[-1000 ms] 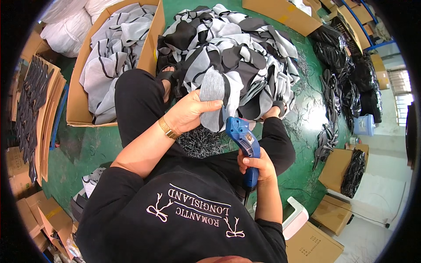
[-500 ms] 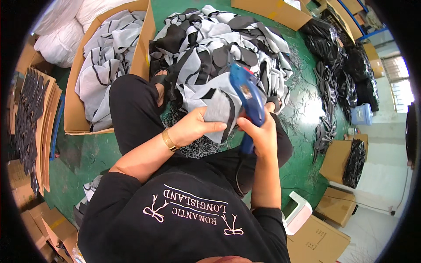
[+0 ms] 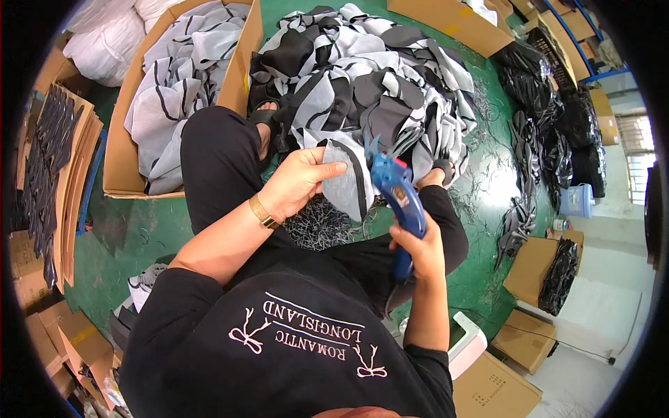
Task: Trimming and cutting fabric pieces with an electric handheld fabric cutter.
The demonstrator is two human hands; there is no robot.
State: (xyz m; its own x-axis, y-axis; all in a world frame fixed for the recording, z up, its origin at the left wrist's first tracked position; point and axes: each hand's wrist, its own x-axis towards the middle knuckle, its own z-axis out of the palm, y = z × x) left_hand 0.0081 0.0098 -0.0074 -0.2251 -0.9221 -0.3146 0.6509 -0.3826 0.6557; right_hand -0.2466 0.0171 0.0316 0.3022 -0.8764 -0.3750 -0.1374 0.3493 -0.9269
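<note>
My left hand [image 3: 296, 182] pinches the upper left edge of a grey fabric piece [image 3: 341, 187] with a black band along it. The piece hangs over my lap, in front of a pile of grey and black fabric pieces [image 3: 390, 115] on the floor. My right hand [image 3: 426, 249] is wrapped round the handle of blue electric scissors [image 3: 402, 195]. Their blade end points away from me, just right of the fabric piece. Whether the blades touch the cloth I cannot tell.
Left of my leg stands an open carton [image 3: 242, 64] full of grey fabric [image 3: 185, 97]. Thin trimmings [image 3: 324, 224] litter the green floor between my legs. Black plastic bags [image 3: 523, 76] lie at the right. A white stool [image 3: 468, 346] stands behind my right arm.
The electric scissors have come down and back toward me, and their head has turned to the left. My right thumb has moved away from the fabric piece. The whole view has shifted slightly.
</note>
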